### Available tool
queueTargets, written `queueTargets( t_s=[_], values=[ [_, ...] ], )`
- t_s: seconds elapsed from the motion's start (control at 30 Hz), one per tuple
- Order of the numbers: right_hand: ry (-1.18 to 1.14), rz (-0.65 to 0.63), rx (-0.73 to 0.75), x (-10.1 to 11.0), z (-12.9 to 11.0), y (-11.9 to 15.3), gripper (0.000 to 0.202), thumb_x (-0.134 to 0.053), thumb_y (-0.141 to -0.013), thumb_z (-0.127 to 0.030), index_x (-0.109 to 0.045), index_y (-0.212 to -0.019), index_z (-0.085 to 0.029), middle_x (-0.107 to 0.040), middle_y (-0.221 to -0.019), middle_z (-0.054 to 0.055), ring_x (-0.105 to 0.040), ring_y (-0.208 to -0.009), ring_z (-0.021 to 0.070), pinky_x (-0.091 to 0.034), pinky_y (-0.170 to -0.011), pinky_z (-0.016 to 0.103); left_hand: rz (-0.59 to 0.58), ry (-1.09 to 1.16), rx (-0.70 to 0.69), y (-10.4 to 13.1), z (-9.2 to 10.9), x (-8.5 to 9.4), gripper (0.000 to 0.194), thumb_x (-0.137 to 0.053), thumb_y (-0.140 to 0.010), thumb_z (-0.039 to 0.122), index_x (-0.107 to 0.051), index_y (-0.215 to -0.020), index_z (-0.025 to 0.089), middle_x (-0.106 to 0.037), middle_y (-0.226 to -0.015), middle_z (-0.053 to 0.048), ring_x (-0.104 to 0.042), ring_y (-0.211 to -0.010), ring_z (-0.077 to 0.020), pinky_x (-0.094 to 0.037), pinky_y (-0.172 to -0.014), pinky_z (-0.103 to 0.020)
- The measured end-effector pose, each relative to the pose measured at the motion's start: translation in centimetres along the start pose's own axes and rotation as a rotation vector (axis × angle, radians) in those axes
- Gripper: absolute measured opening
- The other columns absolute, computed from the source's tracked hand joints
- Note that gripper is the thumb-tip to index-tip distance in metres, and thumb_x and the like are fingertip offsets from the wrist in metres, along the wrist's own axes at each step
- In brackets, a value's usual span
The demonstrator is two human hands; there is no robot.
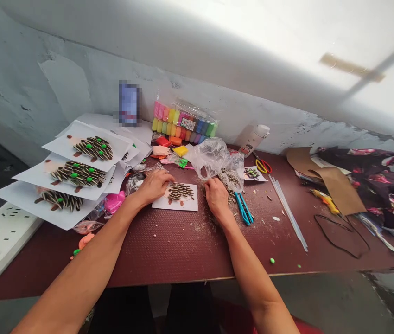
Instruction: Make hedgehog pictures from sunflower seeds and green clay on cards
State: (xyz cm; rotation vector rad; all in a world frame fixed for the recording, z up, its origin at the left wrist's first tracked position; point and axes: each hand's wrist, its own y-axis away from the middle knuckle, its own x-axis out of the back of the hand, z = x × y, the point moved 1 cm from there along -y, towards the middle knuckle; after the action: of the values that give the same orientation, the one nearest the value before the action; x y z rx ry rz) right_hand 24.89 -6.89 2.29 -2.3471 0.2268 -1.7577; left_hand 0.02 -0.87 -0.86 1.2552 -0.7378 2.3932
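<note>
A small white card (192, 208) lies flat on the table, bearing a hedgehog figure (180, 192) with sunflower seeds for spines and brown clay feet. My left hand (155, 187) rests at the card's upper left corner, its fingers curled together near the hedgehog's head; anything between them is hidden. Just right of the card, my right hand (217, 197) has thumb and fingers pinched, but what they hold is too small to make out. Behind it sits a clear plastic bag (211, 155), beside loose sunflower seeds (230, 178).
Finished hedgehog cards (26, 178) are stacked at left. Packaged coloured clay (183, 123) leans on the wall beside a white bottle (254, 139). To the right are a blue utility knife (244, 208), scissors (263, 165), glue sticks (288, 213) and a yellow glue gun (327, 202) with its cord.
</note>
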Motion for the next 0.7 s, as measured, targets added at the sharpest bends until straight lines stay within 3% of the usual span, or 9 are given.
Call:
queueTargets(
  t_s=[0.17, 0.37, 0.7],
  values=[
    [-0.236, 0.052, -0.009, 0.7, -0.1, 0.4, 0.019, -0.048, -0.096, -0.023, -0.066, -0.095, -0.019, -0.070, -0.086, 0.006, -0.061, -0.076, 0.0191, -0.042, -0.072, 0.027, 0.005, -0.001, -0.004, 0.0, 0.0, 0.0, 0.032, -0.049, -0.086, 0.013, -0.077, -0.097, 0.023, -0.066, -0.091, -0.008, -0.058, -0.092, -0.0246, -0.048, -0.090, -0.041],
    [-0.493, -0.057, 0.120, 1.2, -1.4, 2.0, 0.016, -0.052, -0.090, -0.023, -0.067, -0.091, -0.019, -0.071, -0.083, 0.003, -0.061, -0.071, 0.0163, -0.044, -0.071, 0.026, 0.009, -0.006, 0.001, 0.1, 0.2, 0.1, 0.032, -0.048, -0.086, 0.011, -0.077, -0.096, 0.022, -0.066, -0.091, -0.007, -0.058, -0.092, -0.0242, -0.047, -0.087, -0.040],
    [-0.398, -0.115, 0.207, 0.9, -2.2, 2.7, 0.017, -0.055, -0.090, -0.017, -0.072, -0.087, -0.019, -0.070, -0.083, 0.004, -0.062, -0.078, 0.0172, -0.045, -0.077, 0.027, 0.012, -0.018, 0.002, 0.1, 0.4, 0.2, 0.033, -0.048, -0.086, 0.010, -0.077, -0.096, 0.022, -0.067, -0.090, -0.007, -0.059, -0.092, -0.0243, -0.048, -0.087, -0.040]
  ],
)
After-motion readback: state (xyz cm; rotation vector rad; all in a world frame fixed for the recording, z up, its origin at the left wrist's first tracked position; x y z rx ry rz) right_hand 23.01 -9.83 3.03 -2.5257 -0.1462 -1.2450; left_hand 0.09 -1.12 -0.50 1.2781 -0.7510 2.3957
